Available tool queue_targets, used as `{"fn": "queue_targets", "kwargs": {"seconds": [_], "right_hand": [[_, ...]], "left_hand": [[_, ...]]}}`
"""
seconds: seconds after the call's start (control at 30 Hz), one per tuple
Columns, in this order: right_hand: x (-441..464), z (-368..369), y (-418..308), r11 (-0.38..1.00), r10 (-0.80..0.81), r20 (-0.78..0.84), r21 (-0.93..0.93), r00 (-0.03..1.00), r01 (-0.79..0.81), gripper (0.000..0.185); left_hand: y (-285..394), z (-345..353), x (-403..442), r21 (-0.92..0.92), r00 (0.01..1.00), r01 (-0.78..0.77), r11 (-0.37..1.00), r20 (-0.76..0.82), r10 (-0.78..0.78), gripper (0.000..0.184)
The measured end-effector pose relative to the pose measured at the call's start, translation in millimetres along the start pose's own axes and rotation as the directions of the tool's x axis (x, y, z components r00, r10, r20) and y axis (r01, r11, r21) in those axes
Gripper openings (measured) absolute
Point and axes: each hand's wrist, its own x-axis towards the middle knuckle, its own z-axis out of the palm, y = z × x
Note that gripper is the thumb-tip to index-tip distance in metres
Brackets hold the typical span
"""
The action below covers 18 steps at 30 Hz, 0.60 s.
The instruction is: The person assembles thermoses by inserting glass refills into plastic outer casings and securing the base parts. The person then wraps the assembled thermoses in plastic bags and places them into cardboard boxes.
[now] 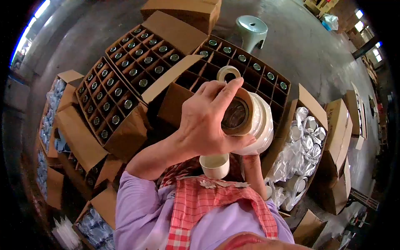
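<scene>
A glossy cream jar-like object (262, 123) is tilted at the centre, its round brown opening facing the camera. My left hand (208, 116) grips its rim, with the thumb below the opening and the fingers above it. Just beyond these fingers is a small cream ring (223, 74) with a dark hole; whether it touches them is unclear. My right hand (250, 158) is at the underside of the jar-like object, and its fingers are hidden. A plain cream cup (214, 168) sits below, near the apron.
Divided cartons (125, 141) with round-topped items in many cells surround the hands. At the right, an open box (306, 98) holds plastic-wrapped pieces (298, 141). A pale green stool (252, 27) stands beyond. More cartons (337, 133) are at both sides.
</scene>
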Motion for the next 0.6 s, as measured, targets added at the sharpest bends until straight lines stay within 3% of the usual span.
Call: {"fn": "queue_targets", "kwargs": {"seconds": [0.13, 0.3, 0.33, 0.37, 0.4, 0.43, 0.47, 0.5, 0.53, 0.6], "right_hand": [[-3.5, -4.6, -8.8, 0.995, 0.085, -0.032, -0.052, 0.996, -0.086, 0.053], [-6.6, -67.1, -11.4, 0.970, 0.243, -0.048, -0.005, 0.969, -0.244, 0.064], [-5.0, -75.2, -14.4, 0.958, 0.288, -0.062, 0.023, 0.956, -0.287, 0.065], [-4.5, -79.6, -16.0, 0.971, 0.207, -0.080, -0.102, 0.975, -0.214, 0.058], [-4.1, -82.8, -17.7, 0.963, 0.126, -0.092, -0.227, 0.988, -0.144, 0.051], [-1.0, -93.4, -15.8, 0.934, 0.113, -0.064, -0.335, 0.992, -0.128, 0.050], [4.8, -108.8, -11.1, 0.893, 0.105, -0.035, -0.437, 0.994, -0.110, 0.050], [13.0, -119.0, -9.1, 0.839, 0.101, -0.004, -0.537, 0.995, -0.088, 0.050], [24.3, -102.9, -11.4, 0.883, 0.213, -0.181, -0.384, 0.960, -0.269, 0.049], [51.2, -95.3, -10.8, 0.721, 0.258, 0.011, -0.668, 0.966, -0.185, 0.046]], "left_hand": [[-7.1, 3.3, -5.3, -0.060, 0.991, -0.125, 0.990, 0.049, 0.128, 0.080], [-39.1, 9.7, -25.7, -0.113, 0.980, -0.191, 0.975, 0.029, 0.196, 0.080], [-48.4, 7.0, -30.4, -0.112, 0.989, -0.098, 0.989, 0.099, 0.109, 0.082], [-60.5, 4.9, -36.6, -0.156, 0.989, -0.006, 0.988, 0.145, 0.029, 0.086], [-74.5, -7.2, -40.9, -0.320, 0.947, 0.224, 0.921, 0.296, -0.128, 0.087], [-90.3, -13.6, -48.1, -0.603, 0.901, 0.409, 0.685, 0.385, -0.199, 0.086], [-102.4, -16.5, -56.7, -0.757, 0.861, 0.509, 0.409, 0.450, -0.238, 0.081], [-111.7, -19.8, -59.8, -0.667, 0.839, 0.542, 0.511, 0.467, -0.281, 0.075], [-119.5, -20.7, -62.8, -0.567, 0.820, 0.564, 0.601, 0.471, -0.325, 0.070], [-136.7, -11.8, -75.6, -0.518, 0.783, 0.621, 0.588, 0.435, -0.444, 0.052]]}}
